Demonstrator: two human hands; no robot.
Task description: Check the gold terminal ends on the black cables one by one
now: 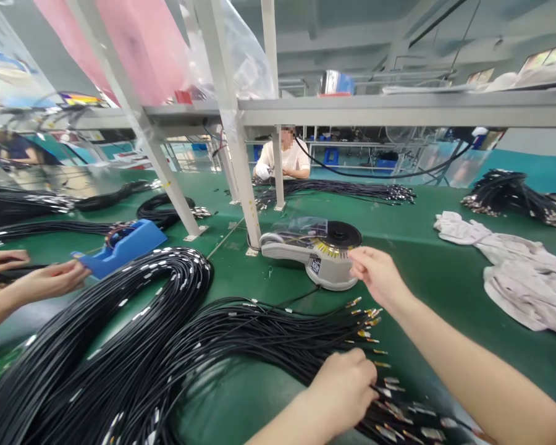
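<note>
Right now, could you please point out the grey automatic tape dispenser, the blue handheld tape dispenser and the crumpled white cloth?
Grey automatic tape dispenser (322,262): head view, front of its housing.
Blue handheld tape dispenser (125,246): head view, top of its blue body.
Crumpled white cloth (519,272): head view, middle folds.

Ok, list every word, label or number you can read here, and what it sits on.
None can be read.
Tape dispenser: a small dark label on its front, by the right hand, too blurred to read.
Black cables: white tags, too small to read.
Blue dispenser: no text visible.
</note>
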